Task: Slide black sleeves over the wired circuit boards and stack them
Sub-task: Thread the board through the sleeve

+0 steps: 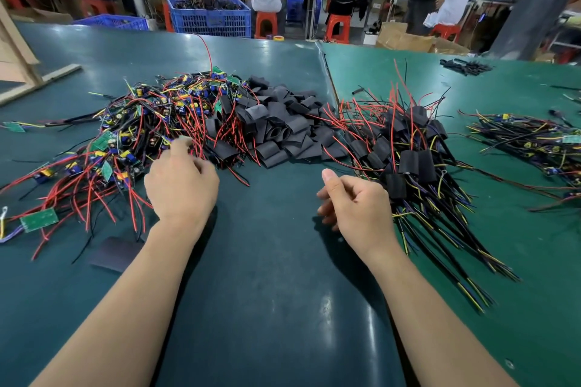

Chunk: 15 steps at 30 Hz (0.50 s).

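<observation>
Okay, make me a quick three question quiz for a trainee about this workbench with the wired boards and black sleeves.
1. True or false: the left hand reaches into the pile of bare wired boards.
2. Which lies between the bare boards and the sleeved boards? A) blue crate B) loose black sleeves C) tape roll
3. Fill in: the right hand holds ____.

Key: 1 true; 2 B; 3 nothing, its fingers loosely curled above the table.
</observation>
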Available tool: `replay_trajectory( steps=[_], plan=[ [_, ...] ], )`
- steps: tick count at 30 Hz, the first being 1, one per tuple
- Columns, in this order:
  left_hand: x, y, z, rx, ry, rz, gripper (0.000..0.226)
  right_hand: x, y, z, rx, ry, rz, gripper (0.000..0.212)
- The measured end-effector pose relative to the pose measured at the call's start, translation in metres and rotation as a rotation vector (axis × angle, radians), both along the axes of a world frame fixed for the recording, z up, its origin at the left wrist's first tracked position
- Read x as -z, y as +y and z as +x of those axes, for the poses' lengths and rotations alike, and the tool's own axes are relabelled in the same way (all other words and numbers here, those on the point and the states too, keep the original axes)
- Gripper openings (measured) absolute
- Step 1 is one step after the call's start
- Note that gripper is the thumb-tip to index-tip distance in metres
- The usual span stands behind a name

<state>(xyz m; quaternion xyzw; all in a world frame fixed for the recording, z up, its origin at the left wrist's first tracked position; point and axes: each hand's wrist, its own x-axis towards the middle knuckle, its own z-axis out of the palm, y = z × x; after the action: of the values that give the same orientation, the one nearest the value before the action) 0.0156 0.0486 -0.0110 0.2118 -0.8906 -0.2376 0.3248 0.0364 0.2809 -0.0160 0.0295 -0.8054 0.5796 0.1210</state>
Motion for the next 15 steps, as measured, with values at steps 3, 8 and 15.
replay_trajectory(
  steps=[3,8,15],
  plan=[
    [-0.008,0.007,0.005,0.075,0.359,0.025,0.031,0.002,0.002,-0.003,0.024,-0.006,0.027,0.042],
    [-0.009,0.034,0.02,0.483,0.554,0.098,0.032,0.005,-0.003,-0.002,-0.01,0.117,0.284,0.023],
    [-0.008,0.063,0.033,1.105,0.444,0.027,0.025,0.005,-0.003,-0.002,-0.175,0.158,0.338,0.075]
  ],
)
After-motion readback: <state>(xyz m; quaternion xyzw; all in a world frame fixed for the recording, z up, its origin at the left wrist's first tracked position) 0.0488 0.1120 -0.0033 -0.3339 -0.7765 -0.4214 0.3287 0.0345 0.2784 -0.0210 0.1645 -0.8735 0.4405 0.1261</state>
